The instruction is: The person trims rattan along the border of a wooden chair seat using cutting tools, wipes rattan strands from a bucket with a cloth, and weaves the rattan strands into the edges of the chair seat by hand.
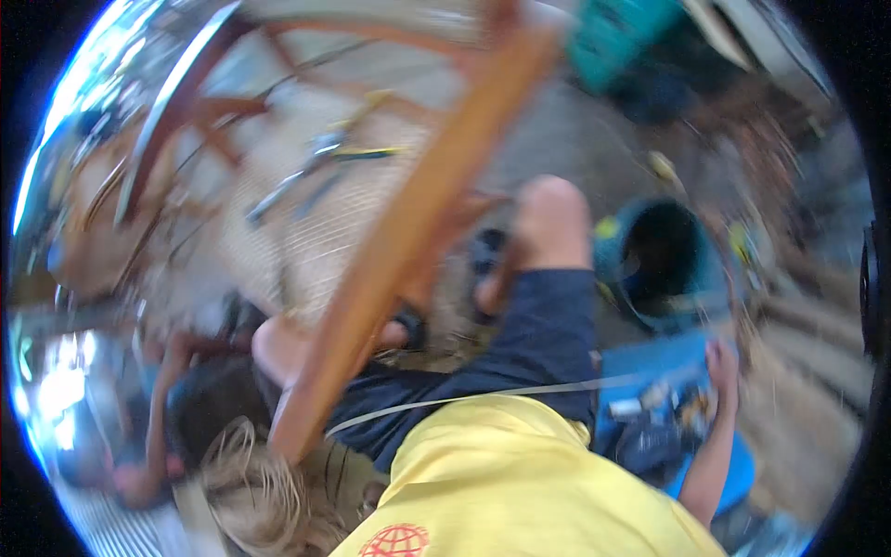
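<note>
A pale cane strip (520, 392) stretches across my lap, from beside the wooden chair frame toward my right hand (721, 367). That hand is raised at the right above a blue plastic seat, its fingers blurred but seemingly closed on the strip's end. My left hand does not show; the frame may hide it. The brown chair frame (399, 241) slants across the view in front of my legs. Behind it is a woven cane panel (343, 186), with a hammer (320, 153) and a yellow-handled tool (371, 153) lying on it.
A dark green bucket (664, 265) stands right of my knee. The blue seat (650, 357) carries small items and a dark bundle. Loose cane strands (255, 492) lie at lower left, near another person's arm (162, 399). A teal container (613, 42) is at the top.
</note>
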{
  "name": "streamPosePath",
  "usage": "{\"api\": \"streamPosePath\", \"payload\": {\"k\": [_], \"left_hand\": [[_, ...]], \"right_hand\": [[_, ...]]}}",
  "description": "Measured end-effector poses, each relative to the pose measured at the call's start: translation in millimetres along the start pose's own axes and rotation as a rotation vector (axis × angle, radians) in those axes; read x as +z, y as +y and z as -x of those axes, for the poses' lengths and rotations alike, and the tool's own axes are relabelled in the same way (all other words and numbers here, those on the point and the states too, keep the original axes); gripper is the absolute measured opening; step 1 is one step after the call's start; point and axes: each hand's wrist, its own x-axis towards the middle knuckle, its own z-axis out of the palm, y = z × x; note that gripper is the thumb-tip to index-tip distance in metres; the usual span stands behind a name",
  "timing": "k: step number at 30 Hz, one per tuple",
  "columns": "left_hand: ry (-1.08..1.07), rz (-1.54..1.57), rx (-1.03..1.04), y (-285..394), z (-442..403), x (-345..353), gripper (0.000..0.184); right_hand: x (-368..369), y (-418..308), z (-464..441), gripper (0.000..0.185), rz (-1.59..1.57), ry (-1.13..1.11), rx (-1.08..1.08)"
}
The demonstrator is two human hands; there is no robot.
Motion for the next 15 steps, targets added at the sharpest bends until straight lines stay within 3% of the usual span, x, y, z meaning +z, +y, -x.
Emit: {"api": "streamPosePath", "payload": {"k": [2, 5, 7, 8, 10, 12, 14, 15], "left_hand": [[0.091, 0.018, 0.065, -6.2, 0.8, 16.6, 0.023], [0.324, 0.091, 0.181, -6.3, -17.1, 9.8, 0.023], [0.089, 0.816, -0.088, 38.5, -17.0, -28.7, 0.027], [0.119, 1.008, -0.093, 72.4, -7.0, -58.5, 0.028], [0.136, 1.228, -0.084, 110.6, 3.0, -89.3, 0.03], [0.439, 1.258, 0.055, 136.2, -1.6, -109.2, 0.034], [0.724, 0.954, 0.151, 142.2, -21.7, -123.4, 0.035], [0.859, 0.964, 0.21, 165.6, -23.6, -139.1, 0.035]], "right_hand": [[35.4, -35.1, -21.0, 0.02, -0.167, -0.054, 0.015], [24.3, -122.1, -36.3, 0.017, -0.189, -0.147, -0.108], [10.1, -158.1, -46.8, 0.015, -0.109, -0.058, -0.18], [-0.5, -176.4, -51.3, 0.015, -0.096, -0.049, -0.196], [-25.2, -214.7, -52.6, 0.013, -0.125, 0.224, -0.436], [-66.3, -264.1, -62.5, 0.015, -0.057, 0.215, -0.423], [-93.8, -316.7, -64.4, 0.017, -0.118, 0.399, -0.569], [-109.1, -345.7, -63.6, 0.017, -0.108, 0.407, -0.578]]}}
